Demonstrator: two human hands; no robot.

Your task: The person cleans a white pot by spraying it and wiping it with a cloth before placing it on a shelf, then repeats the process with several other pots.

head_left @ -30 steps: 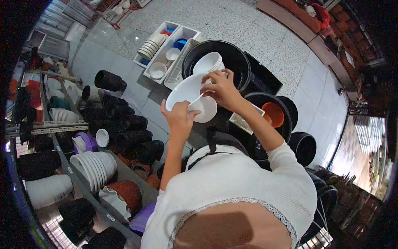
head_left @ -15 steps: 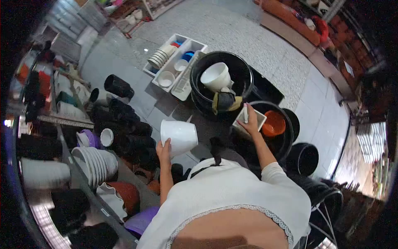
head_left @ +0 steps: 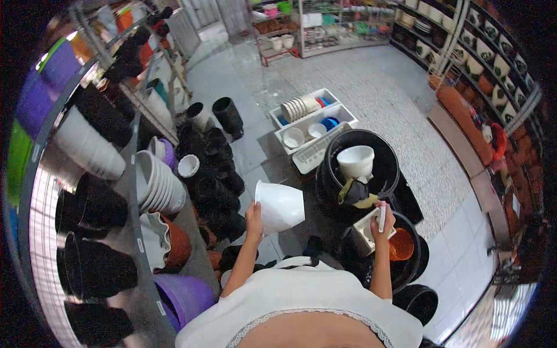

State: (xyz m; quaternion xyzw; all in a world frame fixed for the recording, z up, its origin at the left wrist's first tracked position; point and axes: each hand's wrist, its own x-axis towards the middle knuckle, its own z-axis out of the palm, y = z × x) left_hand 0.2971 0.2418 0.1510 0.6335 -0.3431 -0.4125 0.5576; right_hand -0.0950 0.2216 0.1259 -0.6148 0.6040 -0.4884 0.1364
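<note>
My left hand (head_left: 253, 219) grips a glossy white plant pot (head_left: 281, 207) by its rim; the pot lies tilted on its side in the air. My right hand (head_left: 383, 223) is closed on the edge of a square cream pot (head_left: 364, 234), above a large black tub. A narrow pale strip shows at its fingers; I cannot make out if it belongs to that pot. Beside it, an orange pot (head_left: 401, 245) sits inside the tub. Just beyond, another black tub (head_left: 331, 168) holds a white pot (head_left: 355, 161), with a dark and yellow cloth (head_left: 355, 194) over its near rim.
White divided trays (head_left: 282, 137) with small pots and blue items stand on the floor ahead. On my left, a shelf (head_left: 142, 255) carries stacked white pots (head_left: 159, 182) and a purple pot (head_left: 184, 297). Black pots (head_left: 212, 185) crowd the floor beside it.
The view has swung left and lifted, showing more shelves at the back. Both hands keep hold of their pots, with little visible change in grip.
</note>
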